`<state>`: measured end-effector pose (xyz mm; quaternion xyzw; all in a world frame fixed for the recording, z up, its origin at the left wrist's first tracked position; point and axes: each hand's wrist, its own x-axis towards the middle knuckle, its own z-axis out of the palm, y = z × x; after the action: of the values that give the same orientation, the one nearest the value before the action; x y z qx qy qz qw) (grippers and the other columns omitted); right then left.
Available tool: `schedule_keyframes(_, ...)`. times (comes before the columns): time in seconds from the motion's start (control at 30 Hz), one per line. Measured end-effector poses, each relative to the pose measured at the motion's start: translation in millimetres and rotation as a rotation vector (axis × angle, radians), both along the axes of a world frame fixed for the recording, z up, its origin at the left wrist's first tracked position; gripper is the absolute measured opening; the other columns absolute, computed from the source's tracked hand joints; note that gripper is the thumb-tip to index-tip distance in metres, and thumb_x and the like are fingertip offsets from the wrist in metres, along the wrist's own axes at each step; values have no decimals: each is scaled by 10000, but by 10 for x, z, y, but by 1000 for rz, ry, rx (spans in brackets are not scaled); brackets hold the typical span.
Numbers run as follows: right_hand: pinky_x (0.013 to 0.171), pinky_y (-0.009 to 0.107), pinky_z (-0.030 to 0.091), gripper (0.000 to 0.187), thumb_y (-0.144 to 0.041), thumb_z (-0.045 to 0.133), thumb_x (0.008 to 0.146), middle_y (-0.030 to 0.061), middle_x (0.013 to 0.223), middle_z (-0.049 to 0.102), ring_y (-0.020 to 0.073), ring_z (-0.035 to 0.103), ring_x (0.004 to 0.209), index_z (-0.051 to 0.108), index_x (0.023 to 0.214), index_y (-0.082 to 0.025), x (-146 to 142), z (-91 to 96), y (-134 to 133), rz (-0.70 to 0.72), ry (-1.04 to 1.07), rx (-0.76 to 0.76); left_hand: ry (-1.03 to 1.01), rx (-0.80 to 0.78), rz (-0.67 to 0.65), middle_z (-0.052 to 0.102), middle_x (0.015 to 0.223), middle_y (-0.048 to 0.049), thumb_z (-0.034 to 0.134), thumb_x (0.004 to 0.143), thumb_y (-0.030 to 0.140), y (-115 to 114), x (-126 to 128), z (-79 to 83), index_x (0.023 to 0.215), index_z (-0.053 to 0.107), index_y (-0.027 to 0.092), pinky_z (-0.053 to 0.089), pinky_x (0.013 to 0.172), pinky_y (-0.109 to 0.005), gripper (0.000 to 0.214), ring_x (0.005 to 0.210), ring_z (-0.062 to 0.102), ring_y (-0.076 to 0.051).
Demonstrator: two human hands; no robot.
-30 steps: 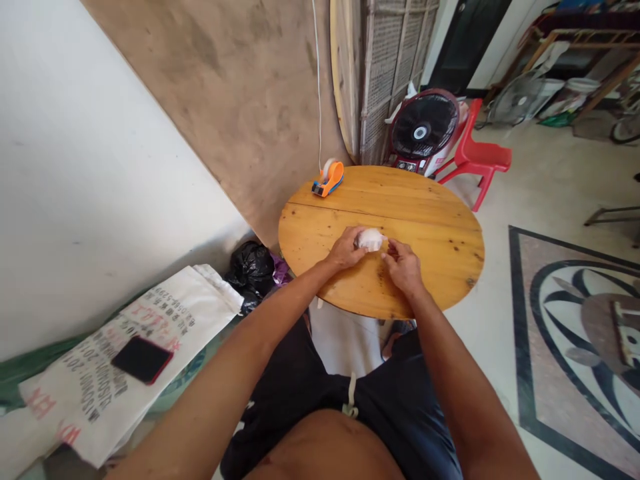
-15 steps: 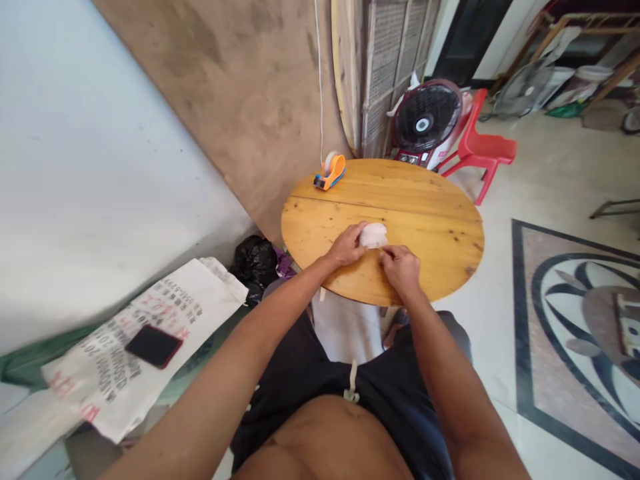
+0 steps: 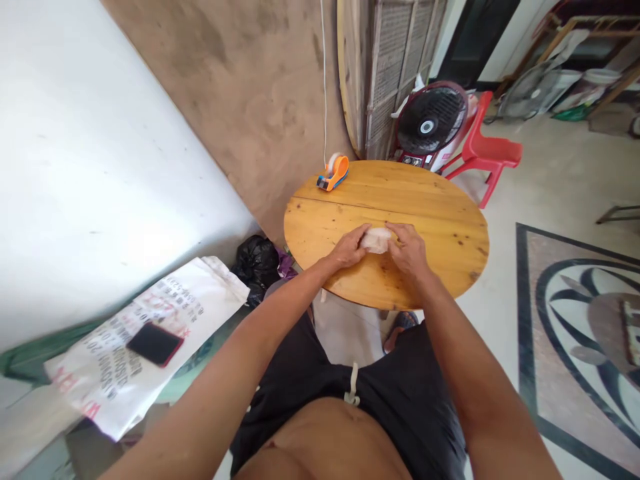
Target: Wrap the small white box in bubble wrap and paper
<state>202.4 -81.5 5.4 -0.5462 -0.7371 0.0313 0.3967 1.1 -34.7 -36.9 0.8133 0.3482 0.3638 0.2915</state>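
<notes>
A small pale bundle [image 3: 376, 239], whitish and rounded, rests on the round wooden table [image 3: 440, 220] near its middle. My left hand [image 3: 349, 247] grips the bundle's left side with curled fingers. My right hand [image 3: 409, 249] is closed over its right side, so both hands hold it between them. Much of the bundle is hidden by my fingers.
An orange tape dispenser [image 3: 333, 173] sits at the table's far left edge by the wall. Behind the table stand a fan [image 3: 429, 122] and a red plastic chair [image 3: 487, 153]. At left lie a black bag [image 3: 256, 265] and a printed white sack [image 3: 125, 347] with a dark phone [image 3: 154, 344].
My right hand has moved up from beside the bundle onto its right side and now covers it. My left hand keeps its grip. The view has shifted slightly.
</notes>
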Motion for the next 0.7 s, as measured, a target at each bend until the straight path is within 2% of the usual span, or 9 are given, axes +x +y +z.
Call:
schedule_keyframes(0.1,865,351,489,282,-277,491,806,97,962,696,220,621,907,728,928,-183,-2,90,195,10,70,-58,-10,-25,-31,562,1431,-155,565,769,138,-9,-5,33,1491,363,138,460,1124,-448,750,1273,577,-268)
schedule_keyframes(0.17,707,301,442,205,-306,513,799,40,727,619,176,549,709,648,700,-188,-17,143,322,-31,89,-155,-4,-10,-35,527,1465,-167,574,776,152,-22,-5,52,1505,331,133,440,1143,-467,769,1313,546,-284)
schedule_keyframes(0.27,571,270,305,298,-372,554,814,-28,549,442,124,395,562,501,579,-196,-40,215,500,-110,134,-299,9,10,-5,468,1503,-200,606,810,218,-55,-3,61,1525,275,117,424,1152,-491,795,1357,504,-309)
schedule_keyframes(0.37,555,273,265,310,-376,571,835,-36,537,441,116,380,549,499,595,-195,-54,266,665,-171,128,-364,13,49,11,488,1468,-206,611,860,295,-94,-4,56,1510,302,110,446,1128,-473,743,1333,522,-305)
schedule_keyframes(0.5,585,279,311,297,-397,585,864,5,626,578,138,463,601,587,655,-186,-86,258,839,-253,-44,-403,-17,82,34,598,1329,-167,584,912,354,-128,-11,63,1354,499,122,490,1064,-416,507,1206,597,-270)
schedule_keyframes(0.6,684,290,412,291,-446,606,862,79,877,718,194,600,768,716,924,-183,-154,179,905,-340,-145,-430,-36,66,102,659,1195,-141,559,933,358,-136,-17,77,1231,580,128,512,1007,-399,377,1082,636,-239)
schedule_keyframes(0.7,810,341,478,471,-462,649,832,165,1079,726,264,658,957,692,1187,-156,-214,87,938,-415,-187,-482,-63,30,226,689,1060,-109,600,905,377,-142,-20,91,1135,618,139,538,917,-363,332,938,650,-200)
